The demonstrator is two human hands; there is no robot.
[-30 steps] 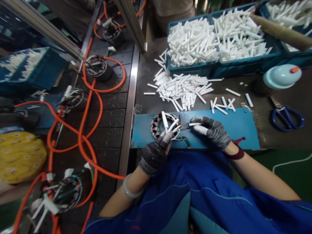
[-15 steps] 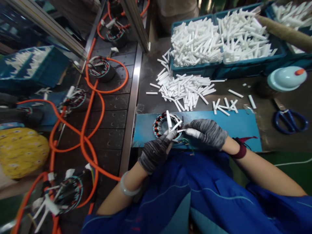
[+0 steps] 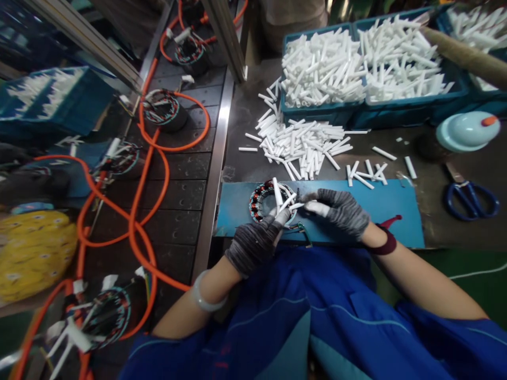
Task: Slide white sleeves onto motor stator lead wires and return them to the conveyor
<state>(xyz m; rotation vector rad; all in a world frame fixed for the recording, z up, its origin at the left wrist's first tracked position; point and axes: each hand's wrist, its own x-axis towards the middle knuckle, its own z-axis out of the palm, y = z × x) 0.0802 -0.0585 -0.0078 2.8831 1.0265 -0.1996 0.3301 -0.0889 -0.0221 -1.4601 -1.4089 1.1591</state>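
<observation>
A motor stator (image 3: pixel 258 202), ring-shaped with orange, black and pale blue windings, lies on a blue mat (image 3: pixel 388 211). White sleeves (image 3: pixel 277 192) stick up from its right side. My left hand (image 3: pixel 257 237), in a grey striped glove, rests at the stator's near edge, thumb and fingertips closed on a white sleeve (image 3: pixel 295 206). Gloved the same way, my right hand (image 3: pixel 336 210) pinches the other end of that sleeve, just right of the stator. Its fingertips partly hide what they grip. Thin green wires (image 3: pixel 303 228) trail from the stator's near side.
Loose white tubes (image 3: pixel 309 145) are heaped behind the mat, before blue bins (image 3: pixel 322 105) full of more. Blue-handled scissors (image 3: pixel 471 198) and a pale-lidded bottle (image 3: pixel 463 132) stand right. Leftward, orange cables (image 3: pixel 137 227) and more stators (image 3: pixel 164 113) line a track, near a person's yellow patterned sleeve (image 3: pixel 37 256).
The white sleeve between my hands now tilts slightly upward to the right, and more of it shows. My right hand has risen slightly. The stator stays in place on the mat.
</observation>
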